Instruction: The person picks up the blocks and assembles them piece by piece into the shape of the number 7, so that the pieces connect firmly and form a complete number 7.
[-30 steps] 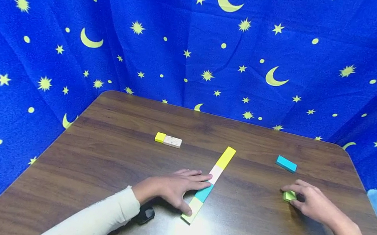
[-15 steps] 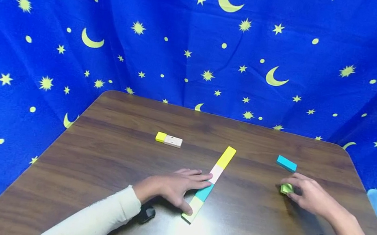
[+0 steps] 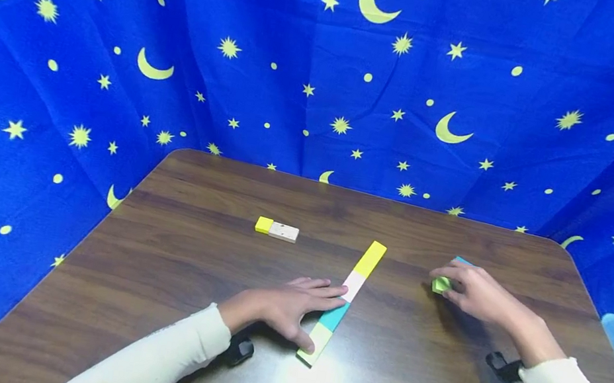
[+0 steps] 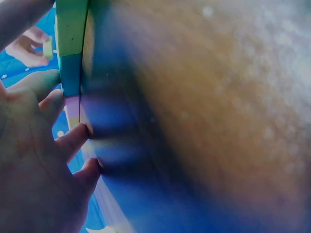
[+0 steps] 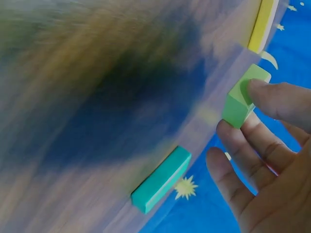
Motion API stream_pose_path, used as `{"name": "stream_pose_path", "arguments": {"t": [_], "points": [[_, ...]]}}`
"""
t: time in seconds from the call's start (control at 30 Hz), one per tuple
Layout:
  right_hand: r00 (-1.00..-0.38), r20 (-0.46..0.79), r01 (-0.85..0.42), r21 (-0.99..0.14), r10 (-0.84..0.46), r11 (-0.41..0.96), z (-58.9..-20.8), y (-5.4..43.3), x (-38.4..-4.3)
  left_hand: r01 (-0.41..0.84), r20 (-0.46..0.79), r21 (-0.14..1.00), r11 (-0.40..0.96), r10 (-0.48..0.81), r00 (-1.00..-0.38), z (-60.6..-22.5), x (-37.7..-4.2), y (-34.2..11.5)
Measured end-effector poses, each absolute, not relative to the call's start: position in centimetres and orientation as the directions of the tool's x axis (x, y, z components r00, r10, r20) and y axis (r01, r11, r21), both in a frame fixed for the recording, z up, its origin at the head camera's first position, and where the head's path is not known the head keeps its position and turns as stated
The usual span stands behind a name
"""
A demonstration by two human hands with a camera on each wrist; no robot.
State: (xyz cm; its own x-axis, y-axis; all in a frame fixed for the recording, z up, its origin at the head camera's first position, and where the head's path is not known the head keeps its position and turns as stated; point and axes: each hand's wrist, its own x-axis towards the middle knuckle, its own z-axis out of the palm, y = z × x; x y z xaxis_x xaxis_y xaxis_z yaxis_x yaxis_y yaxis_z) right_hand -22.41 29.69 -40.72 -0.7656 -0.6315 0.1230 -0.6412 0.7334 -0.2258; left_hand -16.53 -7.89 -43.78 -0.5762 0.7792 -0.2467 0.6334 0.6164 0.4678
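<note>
My left hand lies with spread fingers along a straight row of flat blocks, its thumb and fingertips touching them. From far to near the row runs yellow block, pale pink block, teal block and pale green block. Over at the right, my right hand pinches a light green block between thumb and fingers, apparently just above the table. Behind that hand lies a blue-teal block, mostly hidden in the head view.
A small yellow block and a speckled whitish block lie end to end at the back left of the wooden table. A blue curtain with stars and moons hangs around the table's far and side edges.
My right hand has carried the light green block leftward and away from me, now partly covering the blue-teal block in the head view. The left hand stays on the row.
</note>
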Motion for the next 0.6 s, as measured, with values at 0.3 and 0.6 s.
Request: {"name": "stream_pose_path", "arguments": {"t": [0.3, 0.6], "points": [[-0.799, 0.030, -0.586, -0.261, -0.600, 0.767, -41.1, 27.5, -26.0, 0.631, -0.250, 0.475, 0.614, 0.781, -0.572, -43.6, -16.5, -7.7], [-0.810, 0.018, -0.566, -0.287, -0.586, 0.773, -41.1, 26.1, -27.1, 0.630, -0.235, 0.482, 0.610, 0.782, -0.577, -43.6, -16.4, -7.8]]}}
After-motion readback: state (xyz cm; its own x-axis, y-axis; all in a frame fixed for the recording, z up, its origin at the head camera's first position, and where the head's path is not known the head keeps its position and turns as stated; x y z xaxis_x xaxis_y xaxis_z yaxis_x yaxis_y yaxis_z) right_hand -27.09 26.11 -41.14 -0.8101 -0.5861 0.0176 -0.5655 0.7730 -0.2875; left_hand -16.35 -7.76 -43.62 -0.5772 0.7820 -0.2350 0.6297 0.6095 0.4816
